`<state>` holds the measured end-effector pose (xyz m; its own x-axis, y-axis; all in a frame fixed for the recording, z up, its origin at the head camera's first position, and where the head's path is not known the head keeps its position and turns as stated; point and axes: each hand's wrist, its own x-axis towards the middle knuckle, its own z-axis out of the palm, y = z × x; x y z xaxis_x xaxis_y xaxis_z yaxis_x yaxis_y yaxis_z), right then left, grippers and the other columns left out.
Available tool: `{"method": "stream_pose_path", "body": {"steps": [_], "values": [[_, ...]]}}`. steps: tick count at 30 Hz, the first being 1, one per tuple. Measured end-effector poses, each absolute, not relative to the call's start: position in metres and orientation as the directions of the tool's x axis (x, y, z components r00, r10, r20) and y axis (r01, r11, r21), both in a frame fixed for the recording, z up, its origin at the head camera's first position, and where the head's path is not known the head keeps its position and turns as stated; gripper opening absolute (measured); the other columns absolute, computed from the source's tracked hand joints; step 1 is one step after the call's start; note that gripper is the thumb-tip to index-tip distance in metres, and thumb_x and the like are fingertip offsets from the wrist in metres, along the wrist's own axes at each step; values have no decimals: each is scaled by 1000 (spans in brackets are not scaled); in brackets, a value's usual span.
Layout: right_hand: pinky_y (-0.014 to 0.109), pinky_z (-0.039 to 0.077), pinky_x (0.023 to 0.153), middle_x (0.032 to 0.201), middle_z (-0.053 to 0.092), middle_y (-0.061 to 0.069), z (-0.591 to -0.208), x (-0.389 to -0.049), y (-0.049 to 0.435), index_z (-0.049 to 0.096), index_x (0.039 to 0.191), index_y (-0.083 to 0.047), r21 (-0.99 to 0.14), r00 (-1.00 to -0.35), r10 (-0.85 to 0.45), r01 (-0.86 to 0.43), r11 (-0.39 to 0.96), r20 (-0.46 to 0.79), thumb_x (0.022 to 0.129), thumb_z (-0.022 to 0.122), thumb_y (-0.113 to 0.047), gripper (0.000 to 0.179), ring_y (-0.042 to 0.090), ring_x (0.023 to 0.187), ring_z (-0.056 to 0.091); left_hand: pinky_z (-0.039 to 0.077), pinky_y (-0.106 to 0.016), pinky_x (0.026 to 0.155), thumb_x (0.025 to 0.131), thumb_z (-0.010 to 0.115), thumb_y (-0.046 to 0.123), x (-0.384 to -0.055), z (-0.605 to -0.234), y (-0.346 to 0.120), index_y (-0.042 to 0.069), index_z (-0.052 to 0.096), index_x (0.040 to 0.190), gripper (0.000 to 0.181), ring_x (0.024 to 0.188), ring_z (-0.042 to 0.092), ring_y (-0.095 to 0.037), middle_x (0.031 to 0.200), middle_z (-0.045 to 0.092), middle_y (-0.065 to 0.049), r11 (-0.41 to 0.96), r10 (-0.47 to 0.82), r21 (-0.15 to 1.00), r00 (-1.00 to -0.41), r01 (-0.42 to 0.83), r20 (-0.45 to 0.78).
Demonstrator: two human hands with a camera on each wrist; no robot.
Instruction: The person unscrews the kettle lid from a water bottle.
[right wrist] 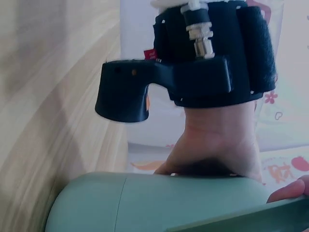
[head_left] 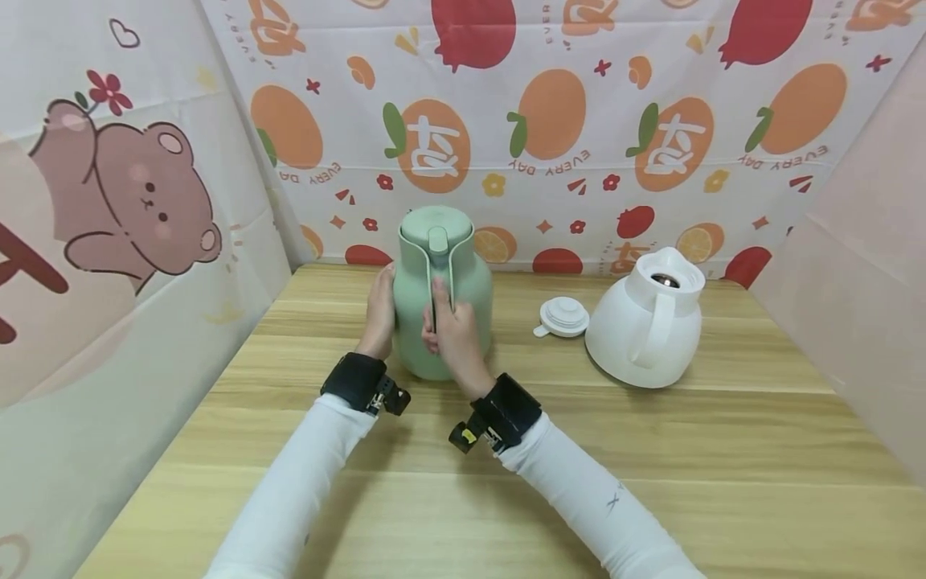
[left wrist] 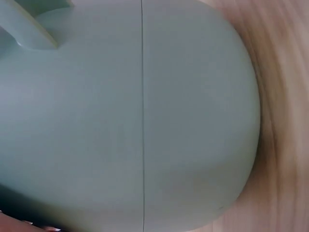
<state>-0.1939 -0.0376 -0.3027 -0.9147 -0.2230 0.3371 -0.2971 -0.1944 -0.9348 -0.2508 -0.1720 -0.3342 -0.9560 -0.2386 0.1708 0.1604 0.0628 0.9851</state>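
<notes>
A pale green thermos jug stands upright on the wooden table, its handle turned toward me and its lid on. My right hand grips the handle, fingers wrapped round it and thumb pointing up along it below the lid's lever. Cupped against the jug's left side is my left hand, its fingertips hidden beyond the curve. The left wrist view is filled by the jug's lower body with its seam. In the right wrist view the left hand curves over the jug's side.
A white thermos jug stands at the right, its mouth uncovered and its handle toward me. Left of it a white stopper lies on the table. Patterned cloth hangs along the table's back and sides.
</notes>
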Motion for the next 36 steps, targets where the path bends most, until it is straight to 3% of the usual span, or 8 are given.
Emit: {"method": "stream_pose_path", "body": {"steps": [6, 14, 24, 36], "values": [[23, 31, 39, 41, 34, 3, -291, -171, -28, 39, 51, -1, -936, -921, -195, -308, -169, 339, 102, 30, -30, 59, 12, 36, 34, 30, -35, 89, 99, 27, 41, -243, -335, -161, 12, 41, 134, 47, 106, 37, -17, 121, 42, -6, 63, -212, 986, -963, 156, 166], [25, 30, 39, 42, 35, 3, -292, -160, -12, 40, 53, 0, -944, -932, -185, -282, -173, 312, 102, 30, -29, 58, 12, 37, 34, 28, -40, 96, 99, 27, 41, -234, -336, -145, 14, 39, 138, 49, 116, 37, -19, 131, 41, -6, 59, -173, 986, -971, 158, 166], [24, 32, 40, 44, 36, 6, -294, -145, 7, 41, 56, 1, -950, -935, -190, -273, -155, 300, 102, 27, -25, 56, 15, 38, 35, 32, -40, 90, 98, 29, 41, -217, -334, -125, 12, 41, 132, 46, 108, 39, -19, 124, 42, -6, 34, -153, 990, -978, 136, 139], [25, 37, 42, 45, 39, 8, -316, -142, 20, 44, 61, -1, -948, -932, -197, -276, -160, 305, 98, 31, -44, 59, 18, 40, 37, 33, -40, 90, 100, 27, 38, -206, -339, -115, 14, 40, 133, 43, 109, 39, -19, 126, 41, -6, 4, -97, 986, -981, 168, 167]]}}
